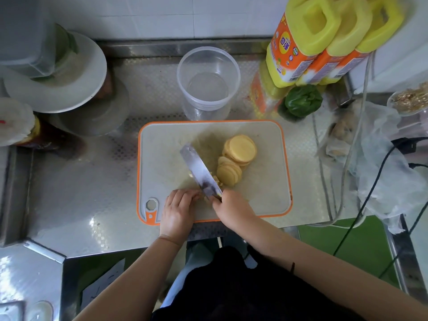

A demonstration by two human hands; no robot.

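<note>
The right grip (231, 207) clasps the one knife (200, 172), handle hidden; the left grip (179, 209) curls beside it near the front edge of the worktop (92, 181), hold unclear. Two potato stacks (239, 148).

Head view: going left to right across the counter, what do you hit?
White plate → left hand holding potato piece → right hand gripping knife → green pepper → plastic bag

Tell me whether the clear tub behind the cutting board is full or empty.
Empty of solids: the clear tub stands upright and lidless, with its bare bottom showing through. A little water cannot be ruled out.
</note>
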